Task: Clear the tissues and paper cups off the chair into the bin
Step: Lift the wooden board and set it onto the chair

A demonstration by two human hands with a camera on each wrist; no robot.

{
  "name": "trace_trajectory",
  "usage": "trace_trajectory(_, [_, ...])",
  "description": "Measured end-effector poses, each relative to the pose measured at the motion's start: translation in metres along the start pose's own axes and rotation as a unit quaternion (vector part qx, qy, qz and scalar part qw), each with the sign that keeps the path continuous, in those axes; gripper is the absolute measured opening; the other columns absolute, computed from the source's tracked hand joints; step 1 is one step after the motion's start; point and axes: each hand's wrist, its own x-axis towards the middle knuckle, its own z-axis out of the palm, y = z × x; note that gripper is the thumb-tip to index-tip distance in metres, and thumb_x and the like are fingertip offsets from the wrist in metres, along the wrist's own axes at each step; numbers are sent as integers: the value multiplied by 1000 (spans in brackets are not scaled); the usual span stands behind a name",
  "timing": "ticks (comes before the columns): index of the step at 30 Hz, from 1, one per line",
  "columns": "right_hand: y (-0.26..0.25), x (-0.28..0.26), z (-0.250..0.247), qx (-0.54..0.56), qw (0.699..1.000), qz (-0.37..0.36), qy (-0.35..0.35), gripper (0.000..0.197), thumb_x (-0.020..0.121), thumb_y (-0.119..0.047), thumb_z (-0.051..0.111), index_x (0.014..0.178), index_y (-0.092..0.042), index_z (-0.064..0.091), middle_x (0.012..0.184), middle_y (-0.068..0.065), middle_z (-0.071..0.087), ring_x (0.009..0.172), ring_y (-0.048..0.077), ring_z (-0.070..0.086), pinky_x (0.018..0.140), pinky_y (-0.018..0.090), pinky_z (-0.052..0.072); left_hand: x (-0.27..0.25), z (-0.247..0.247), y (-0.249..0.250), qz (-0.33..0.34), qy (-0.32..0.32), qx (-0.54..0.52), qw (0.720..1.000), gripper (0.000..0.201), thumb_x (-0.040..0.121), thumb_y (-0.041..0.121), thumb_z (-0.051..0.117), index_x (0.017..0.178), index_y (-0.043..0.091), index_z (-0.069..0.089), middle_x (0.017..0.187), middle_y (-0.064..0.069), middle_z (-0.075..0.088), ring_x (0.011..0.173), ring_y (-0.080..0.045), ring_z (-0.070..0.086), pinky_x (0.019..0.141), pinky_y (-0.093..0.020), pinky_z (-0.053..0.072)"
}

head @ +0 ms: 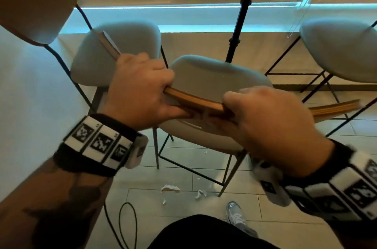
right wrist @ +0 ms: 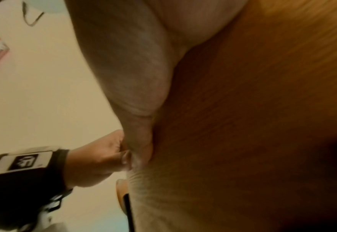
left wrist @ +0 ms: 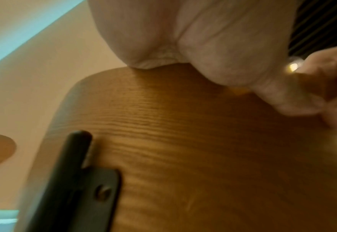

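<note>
While both hands curl round the curved wooden backrest (head: 195, 102) of the chair (head: 214, 79), the left hand (head: 140, 89) and right hand (head: 271, 120) grip tight. Crumpled white tissue scraps (head: 170, 188) lie on the tiled floor (head: 183, 204) below.

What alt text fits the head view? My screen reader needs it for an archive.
Both hands grip the curved wooden backrest of a grey-seated chair, left hand and right hand side by side. Torn tissue scraps lie on the tiled floor beneath; similar chairs stand either side.
</note>
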Motion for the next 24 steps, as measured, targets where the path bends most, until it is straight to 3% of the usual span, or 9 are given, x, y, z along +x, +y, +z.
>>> trace_trajectory(2, [21, -15, -3, 14, 1000, 11, -13, 45, 89, -72, 34, 79, -34, 56, 62, -11, 46, 54, 6, 45, 46, 24, 38, -3, 5, 27, -19, 2, 1, 1000, 72, 68, 95, 51, 66, 23, 53, 71, 9, 38, 74, -16, 36, 76, -39, 32])
trace_trajectory(4, [40, -30, -6, 24, 998, 47, -17, 49, 83, -77, 29, 70, -35, 52, 59, -13, 43, 54, 3, 43, 50, 22, 35, -1, 9, 59, -39, 5, -4, 999, 71, 69, 95, 48, 68, 24, 55, 73, 9, 37, 76, -15, 34, 78, -40, 31])
trace_trajectory(7, [50, -48, 0, -20, 992, 121, -19, 37, 77, -71, 43, 81, -37, 55, 78, -9, 54, 83, 18, 53, 77, 38, 43, 8, 13, 109, -45, 1, -22, 999, 59, 74, 90, 50, 72, 32, 41, 76, 10, 37, 76, -14, 34, 77, -38, 27])
trace_trajectory(9, [46, -56, 13, -30, 989, 142, 21, 39, 73, -65, 52, 90, -31, 60, 88, -1, 60, 94, 28, 55, 86, 47, 40, 10, 13, 121, -13, -4, -51, 999, 57, 77, 83, 55, 75, 30, 36, 76, 10, 39, 74, -12, 36, 73, -35, 27])
trace_trajectory(13, [53, -58, 28, -37, 982, 159, 97, 52, 78, -76, 54, 75, -25, 60, 72, -4, 52, 77, 27, 53, 77, 42, 38, 16, 3, 88, -6, -55, -58, 997, 67, 74, 93, 43, 76, 28, 58, 75, 10, 55, 72, -14, 50, 79, -39, 42])
trace_trajectory(18, [78, -48, 30, -4, 985, 104, 134, 64, 80, -84, 40, 66, -23, 55, 64, -5, 41, 62, 19, 40, 62, 35, 39, 35, 9, 89, -19, -80, 33, 996, 84, 66, 104, 29, 64, 25, 58, 61, 9, 46, 60, -15, 43, 67, -33, 35])
trace_trajectory(24, [136, -39, 28, -13, 988, 63, 142, 62, 78, -84, 47, 67, -23, 56, 64, -3, 46, 63, 19, 40, 61, 36, 37, 62, 28, 126, -28, -31, 34, 999, 73, 68, 99, 37, 61, 27, 37, 62, 10, 35, 60, -16, 36, 67, -33, 25])
